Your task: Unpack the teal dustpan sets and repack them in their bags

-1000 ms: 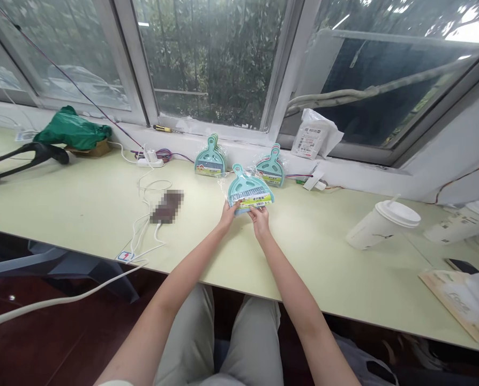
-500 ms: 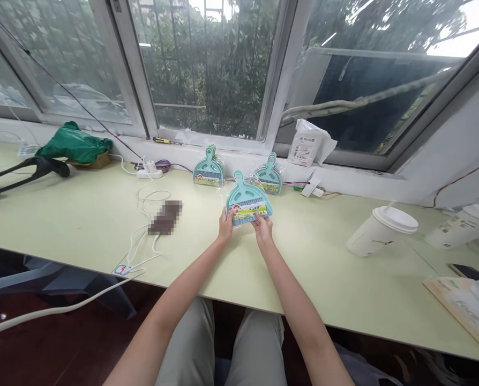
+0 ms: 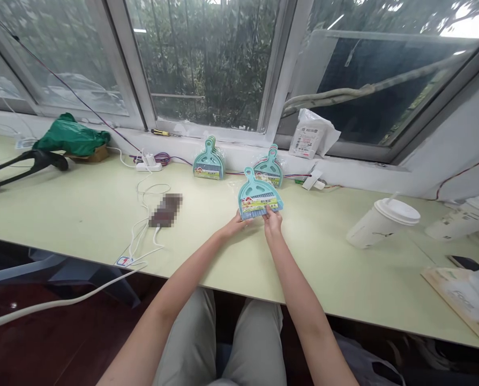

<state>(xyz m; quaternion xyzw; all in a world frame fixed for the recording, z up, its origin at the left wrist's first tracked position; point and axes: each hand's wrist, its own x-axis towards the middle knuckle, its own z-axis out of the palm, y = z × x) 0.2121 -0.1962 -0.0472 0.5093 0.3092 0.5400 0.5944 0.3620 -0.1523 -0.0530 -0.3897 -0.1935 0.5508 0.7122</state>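
A small turquoise dustpan and brush set (image 3: pixel 259 195), wrapped in clear plastic with a printed label, is held above the table in front of me. Its handle points away toward the window and the blue bristles face me. My right hand (image 3: pixel 272 221) grips the lower right edge, thumb over the label. At the lower left corner, my left hand (image 3: pixel 236 225) is closed on the edge, its fingers partly hidden beneath. Behind it, similar sets stand against the wall: one stack (image 3: pixel 208 163) to the left and another stack (image 3: pixel 274 166) to the right, partly covered by the held set.
White cables and a pixelated dark object (image 3: pixel 166 210) lie left of my hands. A lidded paper cup (image 3: pixel 380 222) stands to the right, near a tissue pack (image 3: pixel 460 300) and a phone (image 3: pixel 464 262). A power strip (image 3: pixel 149 166) and green bag (image 3: pixel 73 136) are at the back left.
The held dustpan set has shifted to the right, closer to the right-hand stack. My left hand has slid lower on its left corner; my right hand keeps its grip.
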